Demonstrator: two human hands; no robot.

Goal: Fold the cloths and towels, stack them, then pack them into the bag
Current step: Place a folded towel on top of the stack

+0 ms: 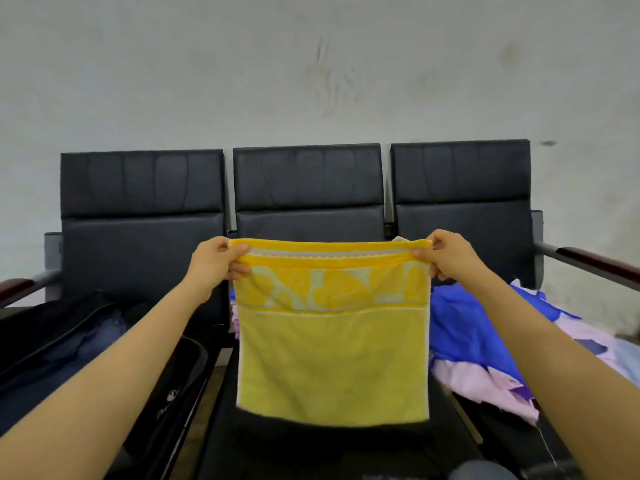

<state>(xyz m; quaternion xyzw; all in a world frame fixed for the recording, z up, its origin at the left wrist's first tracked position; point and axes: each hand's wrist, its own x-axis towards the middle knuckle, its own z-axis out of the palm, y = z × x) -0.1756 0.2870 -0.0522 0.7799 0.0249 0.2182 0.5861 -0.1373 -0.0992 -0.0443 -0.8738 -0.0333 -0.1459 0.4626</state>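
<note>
Nearest me, my forearms [104,368] reach in from 7 and 5 o'clock. In the head view, my left hand [216,259] pinches the top left corner of the yellow towel [332,351], and my right hand [446,256] pinches the top right corner. The held edge runs level from 9 to 3 o'clock, and the towel hangs free toward 6 above the middle seat [329,445]. Both hands are equally near, so I judge the next fold carries one corner across to the other. The bag [187,375] lies at 8 o'clock and the loose cloths [464,327] at 4.
</note>
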